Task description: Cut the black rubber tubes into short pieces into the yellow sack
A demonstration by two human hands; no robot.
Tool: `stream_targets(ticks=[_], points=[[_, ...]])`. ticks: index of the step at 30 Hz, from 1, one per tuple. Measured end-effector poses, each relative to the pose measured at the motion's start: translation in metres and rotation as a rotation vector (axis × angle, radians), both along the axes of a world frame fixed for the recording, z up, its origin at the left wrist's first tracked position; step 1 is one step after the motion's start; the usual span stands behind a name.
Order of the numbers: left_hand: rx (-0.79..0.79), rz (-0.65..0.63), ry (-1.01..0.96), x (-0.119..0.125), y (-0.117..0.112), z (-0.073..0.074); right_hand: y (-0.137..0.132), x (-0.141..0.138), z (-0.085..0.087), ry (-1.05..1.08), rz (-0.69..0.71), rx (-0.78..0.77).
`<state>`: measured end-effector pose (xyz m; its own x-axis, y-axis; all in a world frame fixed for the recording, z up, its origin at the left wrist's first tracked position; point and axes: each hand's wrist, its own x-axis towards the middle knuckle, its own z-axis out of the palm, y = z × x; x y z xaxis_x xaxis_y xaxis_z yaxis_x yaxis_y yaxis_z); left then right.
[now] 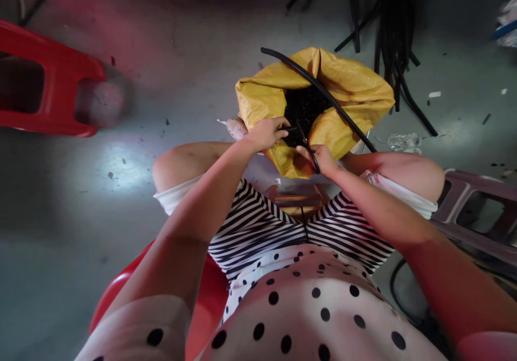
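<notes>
A yellow bag (262, 99) stands between my knees, its mouth rolled wide, with many small black pieces (305, 105) inside. Over the bag's opening, my left hand (269, 133) pinches a short length of black tube (289, 129) between thumb and fingers. My right hand (322, 159) is closed around the black handles of a pair of scissors (314, 160). The scissors' blades point up toward the tube end; whether they touch it I cannot tell. A long black corrugated tube (319, 85) lies slantwise across the bag, apart from both hands.
More black tubes (398, 32) lie in a bundle on the floor, upper right. A red stool (60, 75) stands at left, a brownish stool (456, 194) at right. Crumpled clear plastic (405, 142) lies right of the bag. Small scraps dot the grey floor (181, 91).
</notes>
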<state>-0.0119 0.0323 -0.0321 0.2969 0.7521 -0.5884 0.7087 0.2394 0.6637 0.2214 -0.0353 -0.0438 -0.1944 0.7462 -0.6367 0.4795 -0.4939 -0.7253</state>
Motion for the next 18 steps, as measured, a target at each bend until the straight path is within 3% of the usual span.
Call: stream_targets(ticks=[6,11,18], points=[[-0.091,0.231,-0.070,-0.005,0.006,0.005,-0.002,0.002,-0.004,0.040,0.026,-0.096],[-0.135,0.260,-0.137,0.000,0.006,0.015,-0.003,0.001,-0.005,-0.047,0.109,-0.029],[-0.209,0.290,-0.223,0.009,0.001,0.019,0.000,0.000,0.000,0.017,0.128,-0.051]])
